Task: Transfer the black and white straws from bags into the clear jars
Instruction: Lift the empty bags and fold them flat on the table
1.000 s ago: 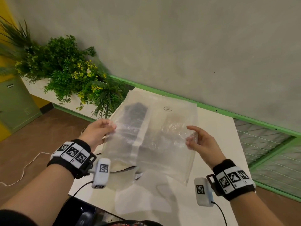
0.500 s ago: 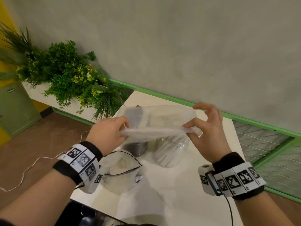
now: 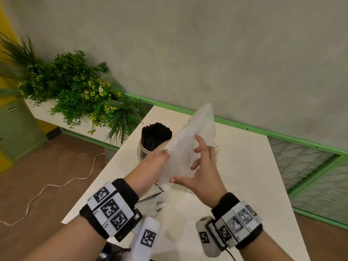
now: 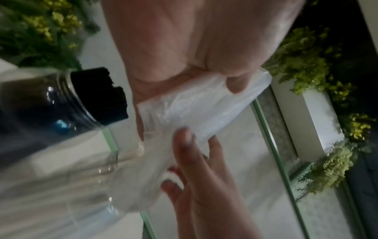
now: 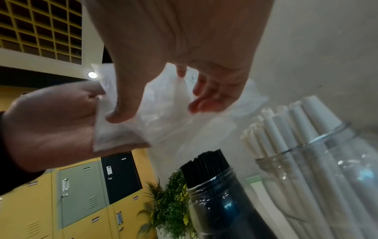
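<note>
An empty clear plastic bag [image 3: 197, 129], folded over, stands tilted on edge above the white table [image 3: 244, 166]. My left hand [image 3: 163, 153] grips its left edge, thumb [image 4: 235, 85] pressed on the plastic. My right hand [image 3: 195, 161] lies spread on the bag's near face with straight fingers, its thumb [image 5: 120, 113] at the lower edge. Just beyond my left hand stands a clear jar of black straws [image 3: 156, 136]. The jar of white straws [image 5: 306, 161] stands right of it and is mostly hidden behind the bag in the head view.
A second crumpled clear bag [image 3: 156, 196] lies on the table beneath my wrists. Green plants [image 3: 79, 98] in a white planter stand at the left beyond the table. A green rail [image 3: 263, 130] runs along the wall, and a white cable [image 3: 56, 185] trails on the floor.
The bag was spread wide between my hands, then folded flat. Now it is folded and tipped on edge, my hands have come close together, and the black-straw jar shows.
</note>
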`<state>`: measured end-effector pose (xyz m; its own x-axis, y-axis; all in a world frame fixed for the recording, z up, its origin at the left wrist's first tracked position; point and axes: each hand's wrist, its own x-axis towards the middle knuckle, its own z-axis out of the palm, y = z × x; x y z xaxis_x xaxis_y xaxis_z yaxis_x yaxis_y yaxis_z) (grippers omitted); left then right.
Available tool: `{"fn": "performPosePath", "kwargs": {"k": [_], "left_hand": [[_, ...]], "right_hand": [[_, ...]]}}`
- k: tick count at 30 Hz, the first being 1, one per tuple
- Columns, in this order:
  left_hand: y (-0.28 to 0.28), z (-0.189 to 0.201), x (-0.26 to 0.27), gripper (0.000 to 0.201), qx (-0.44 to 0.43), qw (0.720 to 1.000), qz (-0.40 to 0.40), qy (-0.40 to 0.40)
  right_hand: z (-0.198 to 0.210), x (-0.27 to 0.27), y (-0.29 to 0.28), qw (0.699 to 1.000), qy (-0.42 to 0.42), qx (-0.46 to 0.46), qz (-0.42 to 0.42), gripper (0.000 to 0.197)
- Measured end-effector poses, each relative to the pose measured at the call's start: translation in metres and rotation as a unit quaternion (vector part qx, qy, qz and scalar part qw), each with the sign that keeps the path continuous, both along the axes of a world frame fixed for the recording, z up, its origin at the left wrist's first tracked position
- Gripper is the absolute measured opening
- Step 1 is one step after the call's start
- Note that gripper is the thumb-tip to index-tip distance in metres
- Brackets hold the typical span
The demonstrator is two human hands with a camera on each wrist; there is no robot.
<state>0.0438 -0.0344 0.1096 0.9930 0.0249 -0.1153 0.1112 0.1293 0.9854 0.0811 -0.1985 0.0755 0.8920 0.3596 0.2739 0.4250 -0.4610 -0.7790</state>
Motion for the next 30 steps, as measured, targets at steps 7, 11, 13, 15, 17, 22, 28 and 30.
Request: {"fn": "performPosePath", "kwargs": {"k": [7,11,13,15,17,22,28,30], "left_hand": [[-0.007,0.003,-0.003,0.038,-0.216,0.972,-0.086,-0.008],[0.003,-0.001,-0.001,0.038,-0.167,0.978,-0.124,-0.02],[0.012,0.0,0.0,0.047,-0.086,0.991,-0.098,-0.036],[0.021,0.006,0.0,0.064,0.013,0.995,-0.038,-0.093],[0.024,0.015,-0.002,0.074,0.198,0.963,-0.026,-0.181],[0.026,0.02,0.008,0.026,0.393,0.89,-0.077,-0.217],[0.044,0.008,0.011,0.007,0.296,0.926,-0.005,-0.232],[0.05,0.005,0.013,0.014,0.284,0.933,0.015,-0.218]], "right_hand": [[0.0,0.003,0.017,0.997,-0.035,0.016,-0.062,0.135],[-0.006,0.006,0.016,0.993,0.026,0.094,-0.061,0.108],[-0.004,0.007,0.011,0.993,0.031,0.075,-0.084,0.088],[0.002,0.007,0.005,0.996,0.007,0.001,-0.092,0.071],[0.008,0.007,0.003,0.994,-0.018,-0.084,-0.061,0.062],[0.015,0.005,0.002,0.984,-0.085,-0.156,0.004,0.065],[-0.002,0.014,-0.017,0.989,-0.049,-0.122,0.061,0.049],[-0.009,0.013,-0.025,0.995,-0.019,-0.056,0.082,0.029]]}}
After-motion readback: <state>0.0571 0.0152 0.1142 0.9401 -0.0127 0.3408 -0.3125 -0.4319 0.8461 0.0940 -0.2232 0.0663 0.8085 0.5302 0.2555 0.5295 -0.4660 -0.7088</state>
